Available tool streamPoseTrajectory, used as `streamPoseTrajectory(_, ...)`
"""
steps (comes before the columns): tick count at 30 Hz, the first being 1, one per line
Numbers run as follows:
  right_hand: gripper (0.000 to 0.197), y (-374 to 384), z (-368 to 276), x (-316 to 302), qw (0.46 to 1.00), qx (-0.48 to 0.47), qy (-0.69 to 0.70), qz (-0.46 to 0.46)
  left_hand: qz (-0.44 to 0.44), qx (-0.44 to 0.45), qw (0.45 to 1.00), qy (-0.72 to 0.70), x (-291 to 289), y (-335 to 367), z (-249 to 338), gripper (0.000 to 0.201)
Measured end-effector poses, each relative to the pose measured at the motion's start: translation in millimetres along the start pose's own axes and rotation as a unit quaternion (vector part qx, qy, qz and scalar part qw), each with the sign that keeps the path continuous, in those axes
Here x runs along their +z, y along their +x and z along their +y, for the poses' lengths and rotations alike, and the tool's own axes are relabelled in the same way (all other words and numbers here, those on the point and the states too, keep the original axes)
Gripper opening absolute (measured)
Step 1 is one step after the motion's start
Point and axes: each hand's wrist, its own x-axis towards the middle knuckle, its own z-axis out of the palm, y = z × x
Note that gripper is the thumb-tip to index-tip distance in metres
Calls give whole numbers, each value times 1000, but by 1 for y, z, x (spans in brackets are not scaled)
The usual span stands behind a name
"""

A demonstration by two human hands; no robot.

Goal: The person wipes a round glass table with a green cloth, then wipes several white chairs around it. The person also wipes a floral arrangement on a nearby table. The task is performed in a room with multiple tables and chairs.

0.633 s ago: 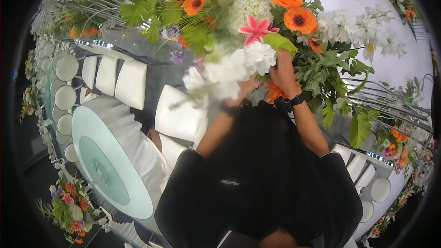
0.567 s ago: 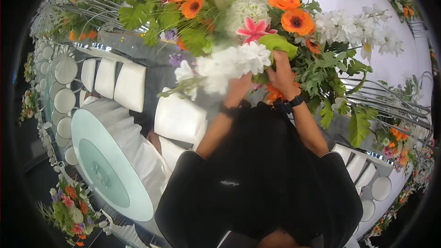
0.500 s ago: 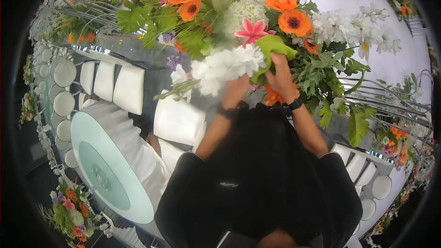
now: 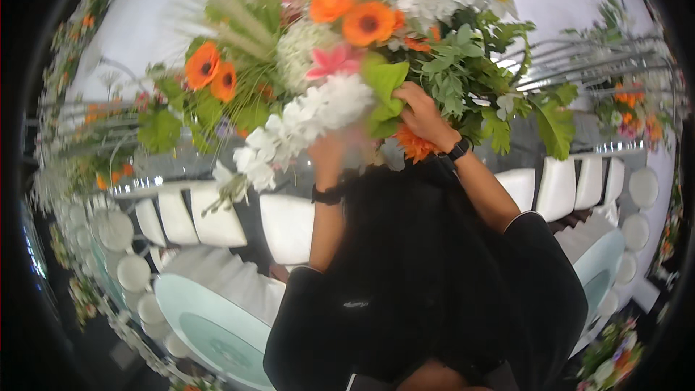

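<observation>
A large flower arrangement fills the upper middle of the head view. My right hand [image 4: 425,114] is closed on the edge of a broad, bright green leaf [image 4: 385,87]. Under a long spray of white flowers [image 4: 289,124] is my left hand [image 4: 329,153]; its fingers are hidden and blurred, so its grip does not show. The spray slants down to the left. Beside the leaf sits a pink lily [image 4: 335,62], with a pale hydrangea [image 4: 300,51] behind. An orange flower [image 4: 414,143] hangs below my right hand; orange poppies [image 4: 368,24] stand above.
White chairs [image 4: 289,226] line up beyond my arms. A round table with a pale glass top [image 4: 210,318] stands at lower left, another [image 4: 597,268] at right. Bundled metal rods [image 4: 579,65] reach in from the right, near leafy greenery [image 4: 556,127].
The view has turned, bringing chairs and a table into sight on the right. My left hand has moved left, away from my right hand, and the white spray slants more steeply.
</observation>
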Motion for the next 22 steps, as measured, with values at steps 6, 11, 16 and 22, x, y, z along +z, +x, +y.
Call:
streamPoseTrajectory(6,38,-67,-39,-92,926,227,298,48,21,54,997,-60,4,4,-46,44)
streamPoseTrajectory(11,54,-157,-33,-167,881,287,347,142,-55,-3,966,-251,3,-15,-76,30)
streamPoseTrajectory(16,61,-221,12,-197,815,360,403,208,-458,-9,889,15,13,-21,-145,17)
streamPoseTrajectory(22,59,-226,51,-195,820,420,250,299,-494,49,862,104,120,-55,-168,44)
